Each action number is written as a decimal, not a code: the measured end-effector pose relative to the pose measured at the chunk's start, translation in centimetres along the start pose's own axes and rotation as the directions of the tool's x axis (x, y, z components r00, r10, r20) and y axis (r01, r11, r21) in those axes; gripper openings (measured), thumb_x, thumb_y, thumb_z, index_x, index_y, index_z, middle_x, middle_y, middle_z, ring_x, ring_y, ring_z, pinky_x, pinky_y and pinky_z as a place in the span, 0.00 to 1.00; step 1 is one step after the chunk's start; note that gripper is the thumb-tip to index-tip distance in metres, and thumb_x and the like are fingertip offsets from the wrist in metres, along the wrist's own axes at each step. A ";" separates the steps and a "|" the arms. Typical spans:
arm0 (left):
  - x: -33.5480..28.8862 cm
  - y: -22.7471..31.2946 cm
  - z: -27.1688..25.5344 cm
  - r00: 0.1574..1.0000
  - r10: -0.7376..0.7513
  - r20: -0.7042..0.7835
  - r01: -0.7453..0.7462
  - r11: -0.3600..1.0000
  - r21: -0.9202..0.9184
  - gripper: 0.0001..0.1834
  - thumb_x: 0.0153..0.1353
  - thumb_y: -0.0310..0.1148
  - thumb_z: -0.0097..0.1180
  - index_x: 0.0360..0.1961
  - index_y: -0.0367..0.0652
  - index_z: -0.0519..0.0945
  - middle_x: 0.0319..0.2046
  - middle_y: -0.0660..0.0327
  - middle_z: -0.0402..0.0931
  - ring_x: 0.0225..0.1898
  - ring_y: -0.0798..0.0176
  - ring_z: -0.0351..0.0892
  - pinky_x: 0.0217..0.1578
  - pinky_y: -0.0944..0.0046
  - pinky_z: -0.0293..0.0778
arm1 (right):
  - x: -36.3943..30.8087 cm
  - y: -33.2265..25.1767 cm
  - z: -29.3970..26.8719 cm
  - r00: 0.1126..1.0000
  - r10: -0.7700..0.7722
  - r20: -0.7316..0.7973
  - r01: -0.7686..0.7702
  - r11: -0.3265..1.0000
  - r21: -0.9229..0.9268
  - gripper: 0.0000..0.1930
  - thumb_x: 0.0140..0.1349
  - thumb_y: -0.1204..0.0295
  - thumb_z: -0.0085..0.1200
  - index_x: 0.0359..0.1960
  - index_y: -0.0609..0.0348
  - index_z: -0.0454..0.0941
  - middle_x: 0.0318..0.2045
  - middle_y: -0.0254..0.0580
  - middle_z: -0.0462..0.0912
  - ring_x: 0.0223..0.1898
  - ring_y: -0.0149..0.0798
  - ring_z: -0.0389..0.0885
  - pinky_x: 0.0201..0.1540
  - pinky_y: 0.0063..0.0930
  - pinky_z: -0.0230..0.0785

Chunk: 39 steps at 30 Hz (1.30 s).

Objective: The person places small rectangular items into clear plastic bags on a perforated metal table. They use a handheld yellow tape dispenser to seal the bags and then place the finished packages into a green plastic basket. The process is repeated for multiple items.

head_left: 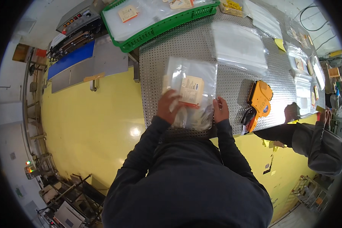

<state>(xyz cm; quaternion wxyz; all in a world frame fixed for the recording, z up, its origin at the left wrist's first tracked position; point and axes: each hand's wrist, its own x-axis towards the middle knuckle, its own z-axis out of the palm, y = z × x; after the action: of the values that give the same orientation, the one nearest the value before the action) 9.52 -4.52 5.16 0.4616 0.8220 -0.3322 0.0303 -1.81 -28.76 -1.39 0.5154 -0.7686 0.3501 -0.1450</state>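
Note:
A clear plastic bag (173, 66) lies flat on the perforated metal table in front of me. A cream printed card (192, 86) with a red-orange edge shows through the plastic; more contents near the bag's lower end are blurred. My left hand (168, 107) is on the bag's left side, its fingers apart and slightly smeared by motion, reaching toward the card. At the bag's right edge is my right hand (220, 109), loosely bent, with thumb and fingers apart. To its right rests an orange handheld tape dispenser (261, 99) with a black handle.
A green crate (167, 26) with bagged cards stands at the far left of the perforated table (231, 85). Clear bags (239, 45) are stacked beyond. A sealing machine (78, 22) sits further left. At right, a co-worker's grey sleeve (315, 144) reaches toward more bagged cards (303, 95).

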 end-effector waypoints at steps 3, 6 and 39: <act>-0.4 -2.6 0.4 0.911 -0.286 -0.296 0.343 0.926 0.160 0.29 0.51 0.32 0.67 0.55 0.40 0.74 0.61 0.44 0.63 0.66 0.44 0.60 0.65 0.50 0.57 | 0.3 -0.2 0.4 0.993 0.113 0.019 -0.113 0.993 0.017 0.26 0.57 0.60 0.64 0.52 0.65 0.75 0.37 0.47 0.80 0.37 0.40 0.78 0.44 0.34 0.72; -1.2 -4.4 0.7 0.868 -0.220 -0.444 0.345 0.912 0.223 0.41 0.48 0.34 0.70 0.63 0.41 0.66 0.65 0.41 0.56 0.67 0.42 0.55 0.66 0.49 0.54 | 0.9 -0.8 1.2 0.982 0.184 0.035 -0.180 0.979 -0.094 0.25 0.55 0.60 0.66 0.48 0.65 0.76 0.35 0.46 0.80 0.36 0.41 0.79 0.42 0.34 0.72; 0.7 -5.3 2.2 0.910 -0.394 -0.132 0.412 0.896 0.165 0.32 0.50 0.36 0.66 0.57 0.37 0.72 0.52 0.46 0.72 0.55 0.43 0.69 0.57 0.49 0.65 | 1.7 2.3 -0.2 0.983 0.180 -0.031 -0.168 0.959 0.229 0.17 0.63 0.62 0.60 0.44 0.62 0.75 0.28 0.36 0.78 0.25 0.29 0.76 0.29 0.24 0.70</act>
<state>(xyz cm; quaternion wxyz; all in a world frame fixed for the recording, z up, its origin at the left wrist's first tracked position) 12.59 -4.72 0.25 0.3930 0.9106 -0.1279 0.0043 -1.66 -30.60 -3.60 0.6008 -0.6674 0.4108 -0.1578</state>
